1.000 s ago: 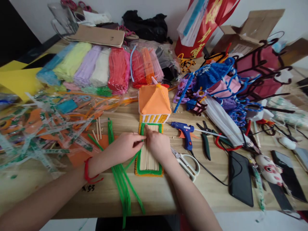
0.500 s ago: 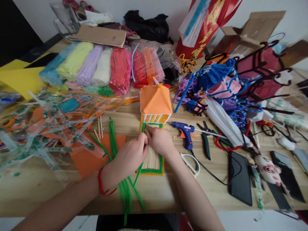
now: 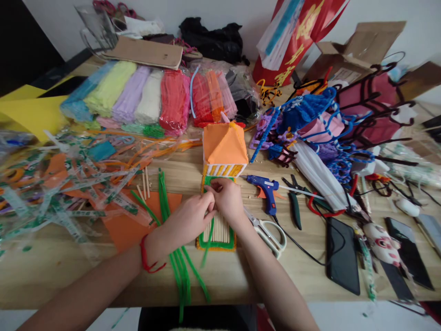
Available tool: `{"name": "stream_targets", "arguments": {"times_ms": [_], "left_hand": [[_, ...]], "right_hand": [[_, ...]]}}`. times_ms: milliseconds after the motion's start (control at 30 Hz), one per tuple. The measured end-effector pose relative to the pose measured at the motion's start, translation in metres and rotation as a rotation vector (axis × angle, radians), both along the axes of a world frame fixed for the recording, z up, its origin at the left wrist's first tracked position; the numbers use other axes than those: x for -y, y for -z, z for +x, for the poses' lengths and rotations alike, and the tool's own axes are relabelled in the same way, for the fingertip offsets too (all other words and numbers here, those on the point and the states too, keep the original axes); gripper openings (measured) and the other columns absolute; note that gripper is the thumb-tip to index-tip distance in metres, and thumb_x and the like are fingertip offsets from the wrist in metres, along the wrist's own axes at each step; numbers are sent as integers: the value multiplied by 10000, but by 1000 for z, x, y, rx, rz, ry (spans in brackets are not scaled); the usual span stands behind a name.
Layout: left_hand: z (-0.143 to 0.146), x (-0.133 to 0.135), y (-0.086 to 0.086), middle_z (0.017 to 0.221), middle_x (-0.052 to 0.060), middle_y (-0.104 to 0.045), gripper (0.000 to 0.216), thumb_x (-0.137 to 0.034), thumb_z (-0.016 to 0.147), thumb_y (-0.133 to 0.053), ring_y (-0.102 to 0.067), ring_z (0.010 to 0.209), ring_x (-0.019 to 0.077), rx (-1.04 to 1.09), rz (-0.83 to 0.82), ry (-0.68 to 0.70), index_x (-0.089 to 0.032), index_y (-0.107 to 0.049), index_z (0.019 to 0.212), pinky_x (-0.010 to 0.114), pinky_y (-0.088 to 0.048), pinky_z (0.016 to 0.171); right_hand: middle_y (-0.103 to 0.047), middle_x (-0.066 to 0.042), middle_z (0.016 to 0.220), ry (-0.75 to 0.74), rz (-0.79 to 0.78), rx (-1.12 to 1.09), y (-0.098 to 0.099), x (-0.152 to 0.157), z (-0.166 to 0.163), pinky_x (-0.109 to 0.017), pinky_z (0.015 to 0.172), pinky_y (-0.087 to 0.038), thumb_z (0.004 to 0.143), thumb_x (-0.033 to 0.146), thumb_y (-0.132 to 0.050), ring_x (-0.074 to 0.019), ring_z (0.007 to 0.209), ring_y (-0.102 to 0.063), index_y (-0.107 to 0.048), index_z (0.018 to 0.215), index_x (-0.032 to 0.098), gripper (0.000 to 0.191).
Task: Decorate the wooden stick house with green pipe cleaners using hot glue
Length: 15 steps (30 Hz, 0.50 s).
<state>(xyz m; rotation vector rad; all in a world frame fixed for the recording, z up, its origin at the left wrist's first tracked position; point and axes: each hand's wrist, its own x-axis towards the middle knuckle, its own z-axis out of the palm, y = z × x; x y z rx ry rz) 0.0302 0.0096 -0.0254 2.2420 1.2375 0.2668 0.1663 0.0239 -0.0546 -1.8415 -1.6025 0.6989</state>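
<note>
1. Wooden table (image 3: 99, 287) is being crowded at the back and both sides; scraps (image 3: 65, 202) are being heaped on the left, blue craftwork (image 3: 306, 115) on the right.
2. Between them, the stick mat (image 3: 222, 233) is being kept flat in the middle, lengthwise before the orange-roofed house (image 3: 224, 149), presumably so that both hands can meet over it.
3. A green strip (image 3: 208, 239) is being grasped in the curled fingers of the left hand (image 3: 193, 215), its loose tail being trailed over the mat.
4. The right hand (image 3: 226, 200) is being held close against it, fingers bent; its fingertips are being hidden, so whether the strip is being pinched there cannot be told.
5. A green bundle (image 3: 182, 273) is being laid beside the left wrist, probably for easy reach, its ends being hung past the front edge.
6. Rightward movement is being limited by the scissors (image 3: 272, 236) and glue gun (image 3: 264, 185); toward the front edge, plain wood is being shown below the mat.
</note>
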Motion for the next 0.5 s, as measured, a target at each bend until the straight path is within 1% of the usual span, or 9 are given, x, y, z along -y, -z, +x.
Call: {"name": "stream_targets", "arguments": {"times_ms": [67,133,200,267,367,433,500], "left_hand": [[-12,-18,1,711,-7,-627,81,-267,815,-565,-591,642,151,107,-103,3,-199,-524,797,247,-418,590],[-23,-42,4,736,1,-666,143,-330,833,-524,-611,662,148,194,-180,-65,-197,-577,829,238,-437,597],[-29,-65,10,771,24,-690,211,-369,821,-524,-623,699,163,179,-140,-136,-185,-626,807,239,-438,600],[-29,-81,18,698,25,-680,266,-404,805,-534,-607,650,165,160,-118,-170,-175,-652,742,239,-422,570],[-20,-92,32,556,1,-621,291,-444,774,-566,-557,532,149,161,-155,-210,-177,-667,719,233,-383,502],[-15,-93,40,517,-12,-590,288,-457,756,-592,-523,472,132,202,-212,-252,-178,-651,715,226,-362,463],[-11,-91,44,523,-21,-587,274,-450,729,-634,-506,433,121,276,-279,-314,-178,-618,750,221,-352,430]], "right_hand": [[-667,-29,715,4,-7,33,1,0,0,-218,608,-407,760,235,-636,-138,630,-578,-701,752,171,91],[-650,-23,704,-8,5,78,1,0,-1,-221,619,-406,762,205,-611,-135,626,-566,-698,728,177,97],[-640,-24,712,-11,18,109,2,0,-2,-221,626,-408,767,193,-592,-133,625,-557,-700,741,179,112],[-636,-26,732,-3,28,127,4,-1,-4,-220,638,-414,767,181,-581,-133,634,-557,-706,779,180,125],[-632,-32,749,6,34,151,4,-1,-7,-225,667,-425,773,175,-570,-143,660,-566,-710,823,178,149],[-636,-42,778,7,32,169,3,-2,-8,-230,684,-430,783,175,-557,-152,694,-576,-711,853,174,169],[-642,-57,838,3,27,191,0,-1,-9,-232,697,-433,796,167,-538,-162,745,-588,-708,894,168,196]]}}
